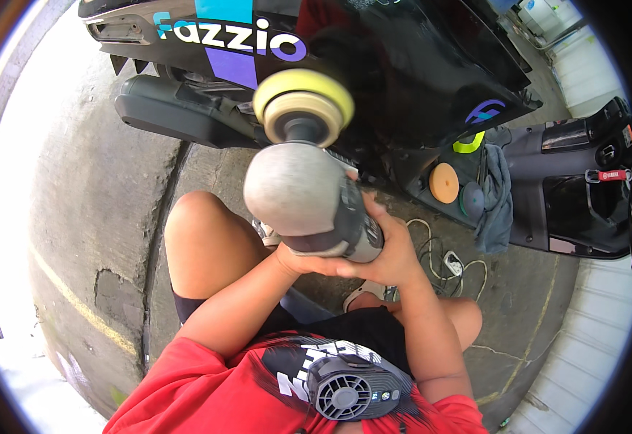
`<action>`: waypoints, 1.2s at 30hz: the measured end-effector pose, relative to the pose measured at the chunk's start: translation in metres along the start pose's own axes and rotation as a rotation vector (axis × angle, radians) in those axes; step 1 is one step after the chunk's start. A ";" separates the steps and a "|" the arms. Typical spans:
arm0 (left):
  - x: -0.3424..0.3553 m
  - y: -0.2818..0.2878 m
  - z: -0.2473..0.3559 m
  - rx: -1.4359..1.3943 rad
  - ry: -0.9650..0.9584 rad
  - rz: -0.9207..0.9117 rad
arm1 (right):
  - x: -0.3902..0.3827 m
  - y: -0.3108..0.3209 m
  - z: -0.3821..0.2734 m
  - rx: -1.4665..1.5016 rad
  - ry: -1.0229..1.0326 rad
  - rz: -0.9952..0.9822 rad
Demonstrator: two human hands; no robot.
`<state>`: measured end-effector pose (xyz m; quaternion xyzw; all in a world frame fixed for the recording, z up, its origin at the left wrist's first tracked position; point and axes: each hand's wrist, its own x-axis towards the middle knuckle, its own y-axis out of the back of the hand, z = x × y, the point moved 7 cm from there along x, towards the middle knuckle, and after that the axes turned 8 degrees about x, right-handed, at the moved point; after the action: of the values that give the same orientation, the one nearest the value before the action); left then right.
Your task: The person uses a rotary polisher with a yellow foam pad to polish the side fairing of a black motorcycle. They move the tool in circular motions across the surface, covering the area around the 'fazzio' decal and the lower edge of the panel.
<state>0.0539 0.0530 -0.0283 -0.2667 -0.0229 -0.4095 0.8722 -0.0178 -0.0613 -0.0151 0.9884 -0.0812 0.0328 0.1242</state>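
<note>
My left hand (pixel 303 262) and my right hand (pixel 387 242) are both wrapped round a grey-and-black power polisher (pixel 290 192), gripping it from below and from the right. Its round yellow foam pad (pixel 305 83) on a beige backing faces away from me, at the lower part of a black scooter body panel (pixel 381 69). Whether the pad touches the panel I cannot tell. The panel has white lettering and cyan and purple graphics. My left fingers are mostly hidden beneath the tool.
An orange pad (pixel 444 182), a dark teal round pad (pixel 471 200) and a grey cloth (pixel 495 181) lie on the footboard. Dark scooter bodywork (pixel 562 202) extends right. A power strip (pixel 453 262) with cables lies on the cracked concrete floor (pixel 88 217). My bent knees flank my arms.
</note>
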 end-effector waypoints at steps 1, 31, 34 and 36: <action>0.000 0.000 -0.003 -0.020 -0.005 -0.024 | 0.002 -0.002 0.002 -0.033 0.012 -0.002; 0.007 0.017 0.036 -0.282 -0.150 -0.013 | 0.022 -0.028 -0.029 -0.093 -0.140 -0.106; 0.009 0.018 0.042 -0.153 -0.118 -0.042 | 0.026 -0.029 -0.037 -0.002 -0.021 -0.050; 0.011 0.021 0.047 -0.066 -0.115 -0.049 | 0.029 -0.028 -0.040 0.031 0.049 -0.029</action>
<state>0.0851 0.0786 0.0051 -0.3178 -0.0659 -0.4154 0.8498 0.0141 -0.0287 0.0193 0.9901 -0.0633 0.0566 0.1114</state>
